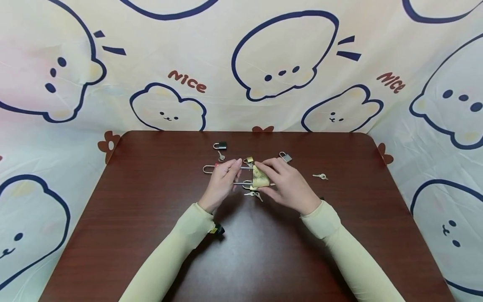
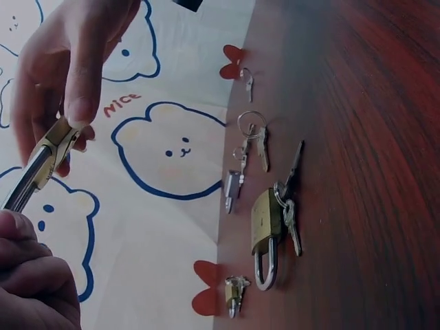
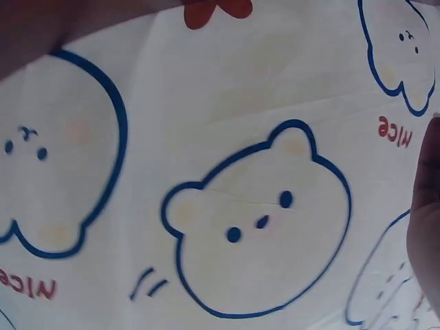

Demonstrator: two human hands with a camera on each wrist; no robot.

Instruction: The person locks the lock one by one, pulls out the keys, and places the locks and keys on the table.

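A large brass padlock [image 1: 260, 176] with a long steel shackle is held up between both hands. My left hand [image 1: 223, 181] grips the shackle at the left, and its fingers show at the lower left of the left wrist view. My right hand [image 1: 288, 182] pinches the brass body between thumb and fingers. Beneath, partly hidden by the held padlock, lie a smaller brass padlock [image 2: 267, 227] with keys [image 2: 291, 220] and a tiny brass padlock [image 1: 248, 160]. Only part of a hand [image 3: 425, 199] shows at the right wrist view's edge; the padlock is outside it.
On the brown table [image 1: 241, 260] lie a black padlock [image 1: 220, 146] with a key [image 1: 221, 156] at the back, a grey padlock [image 1: 285, 157] and a key [image 1: 320, 176] at the right. Another shackle [image 1: 208, 169] pokes out past the left hand. A patterned cloth [image 1: 222, 50] hangs behind.
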